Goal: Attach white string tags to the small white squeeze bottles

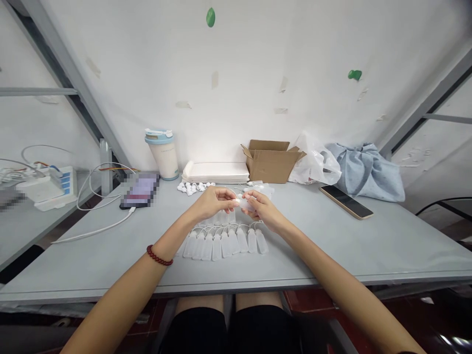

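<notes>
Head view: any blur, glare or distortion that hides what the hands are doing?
Head view: wide-angle distortion slants the metal frame bars at both edges; the tablet screen is pixelated; the small white piece pinched between left hand and right hand is overexposed, its shape unclear; the row of white looped tags below is sharp.

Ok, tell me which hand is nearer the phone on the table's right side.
Right. The right hand, pinching a small white piece, has the phone off to its right; the left hand, on the same piece, is farther left.
</notes>
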Demonstrator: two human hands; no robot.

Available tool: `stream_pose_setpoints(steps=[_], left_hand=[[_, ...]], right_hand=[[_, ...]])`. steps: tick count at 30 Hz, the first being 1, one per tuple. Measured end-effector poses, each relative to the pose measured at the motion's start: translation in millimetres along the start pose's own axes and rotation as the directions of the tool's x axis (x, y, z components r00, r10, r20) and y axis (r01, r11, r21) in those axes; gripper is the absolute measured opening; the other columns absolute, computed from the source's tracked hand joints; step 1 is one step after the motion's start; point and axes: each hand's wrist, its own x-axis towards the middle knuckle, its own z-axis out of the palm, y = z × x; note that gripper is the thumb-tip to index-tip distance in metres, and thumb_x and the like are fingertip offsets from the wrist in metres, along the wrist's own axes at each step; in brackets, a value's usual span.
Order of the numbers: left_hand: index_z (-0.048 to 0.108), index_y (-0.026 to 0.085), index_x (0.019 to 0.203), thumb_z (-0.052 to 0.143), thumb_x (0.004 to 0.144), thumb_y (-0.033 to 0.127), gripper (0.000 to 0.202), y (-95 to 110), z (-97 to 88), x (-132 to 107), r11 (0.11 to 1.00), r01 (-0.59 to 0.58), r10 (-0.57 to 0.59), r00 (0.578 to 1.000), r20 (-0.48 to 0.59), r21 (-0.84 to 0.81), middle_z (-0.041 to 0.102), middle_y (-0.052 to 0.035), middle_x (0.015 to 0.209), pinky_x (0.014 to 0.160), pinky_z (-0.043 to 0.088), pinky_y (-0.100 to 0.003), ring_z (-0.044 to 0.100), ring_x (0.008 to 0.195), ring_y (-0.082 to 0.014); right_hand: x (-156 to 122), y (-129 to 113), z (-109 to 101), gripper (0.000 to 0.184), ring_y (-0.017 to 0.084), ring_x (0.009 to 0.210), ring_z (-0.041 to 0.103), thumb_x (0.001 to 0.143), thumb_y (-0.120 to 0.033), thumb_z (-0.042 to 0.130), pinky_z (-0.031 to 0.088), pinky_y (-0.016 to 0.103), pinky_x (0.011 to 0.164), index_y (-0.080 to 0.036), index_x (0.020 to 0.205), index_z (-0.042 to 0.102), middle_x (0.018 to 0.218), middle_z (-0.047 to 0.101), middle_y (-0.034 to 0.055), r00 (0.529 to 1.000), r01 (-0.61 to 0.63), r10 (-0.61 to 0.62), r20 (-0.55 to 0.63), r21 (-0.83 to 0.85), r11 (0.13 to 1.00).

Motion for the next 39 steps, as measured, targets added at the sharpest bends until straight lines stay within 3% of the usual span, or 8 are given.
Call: stream_pose_setpoints(steps=[5,12,19,23,28,30,34,39], left_hand=[[0.064,0.014,0.083,0.071,0.066,0.029,0.023,-1.0,0.0,1.0,0.997,-0.080,0.080,0.997,-0.019,0.020,0.065,-0.0027,0.080,0.059,0.047,-0.023,0.059,0.064,-0.0118],[0.057,0.012,0.067,0.052,0.081,0.050,0.041,-9.5,2.5,4.8,0.999,0.035,-0.036,0.998,0.060,0.009,0.060,-0.0024,0.063,0.050,0.048,-0.024,0.056,0.049,-0.0106],[0.064,0.013,0.086,0.058,0.079,0.034,0.023,-4.3,4.2,2.4,0.991,-0.118,0.113,0.991,0.076,0.065,0.066,-0.0033,0.074,0.068,0.050,-0.026,0.061,0.067,-0.0135],[0.063,0.013,0.084,0.057,0.079,0.033,0.022,-5.0,6.3,3.5,0.992,-0.122,0.120,0.992,0.041,0.043,0.066,-0.0041,0.076,0.071,0.049,-0.027,0.063,0.071,-0.0149],[0.063,0.013,0.075,0.054,0.081,0.038,0.027,-10.1,5.4,4.7,0.993,-0.026,0.021,0.999,0.043,0.115,0.063,-0.0019,0.065,0.060,0.046,-0.024,0.060,0.060,-0.0128],[0.062,0.013,0.074,0.054,0.080,0.038,0.027,-12.9,4.3,6.2,0.992,-0.012,0.010,1.000,0.020,0.125,0.060,-0.0007,0.060,0.057,0.044,-0.023,0.058,0.056,-0.0120],[0.059,0.013,0.070,0.054,0.080,0.040,0.029,-16.9,1.4,9.3,0.996,0.016,-0.011,0.998,-0.060,0.085,0.059,-0.0006,0.059,0.055,0.044,-0.023,0.058,0.052,-0.0115],[0.059,0.012,0.065,0.051,0.082,0.047,0.039,-14.0,-0.4,6.6,0.996,0.086,-0.087,0.995,0.051,0.029,0.058,-0.0019,0.061,0.053,0.047,-0.025,0.055,0.049,-0.0104]], right_hand=[[2.1,0.5,-1.8,0.027,0.004,0.040,0.023,0.082,-0.048,0.048,0.014,0.020,0.043,-0.022,0.086,0.040,0.058,0.051,-0.0065,1.000,-0.020,0.020,0.004,0.042,0.999],[5.8,4.0,-1.2,0.027,0.004,0.039,0.025,0.082,-0.047,0.045,0.014,0.019,0.041,-0.022,0.086,0.039,0.057,0.051,-0.0063,0.997,0.061,-0.062,-0.038,-0.027,0.998],[3.4,0.5,-2.7,0.024,0.004,0.040,0.024,0.083,-0.045,0.045,0.015,0.018,0.041,-0.022,0.086,0.038,0.058,0.051,-0.0065,0.999,0.040,-0.040,-0.017,-0.030,0.999],[4.7,2.8,-3.4,0.024,0.005,0.039,0.026,0.084,-0.046,0.044,0.017,0.019,0.040,-0.022,0.086,0.039,0.058,0.051,-0.0064,0.997,0.066,-0.068,-0.028,-0.075,0.995],[7.2,8.1,-3.6,0.025,0.006,0.039,0.029,0.085,-0.047,0.041,0.022,0.019,0.042,-0.022,0.090,0.040,0.056,0.051,-0.0066,0.998,0.053,-0.061,-0.035,-0.184,0.981],[8.1,10.0,-4.6,0.027,0.007,0.043,0.035,0.084,-0.048,0.044,0.026,0.021,0.045,-0.021,0.092,0.042,0.056,0.051,-0.0061,0.993,0.083,-0.104,-0.061,-0.282,0.956],[9.6,12.9,-7.4,0.025,0.012,0.055,0.046,0.080,-0.041,0.053,0.035,0.024,0.054,-0.018,0.089,0.051,0.062,0.055,-0.0020,0.940,0.225,-0.324,-0.102,-0.530,0.818],[7.8,13.1,-7.3,0.020,0.013,0.061,0.052,0.083,-0.035,0.049,0.038,0.026,0.058,-0.016,0.086,0.055,0.068,0.060,0.0016,0.897,0.307,-0.430,-0.107,-0.549,0.778]])
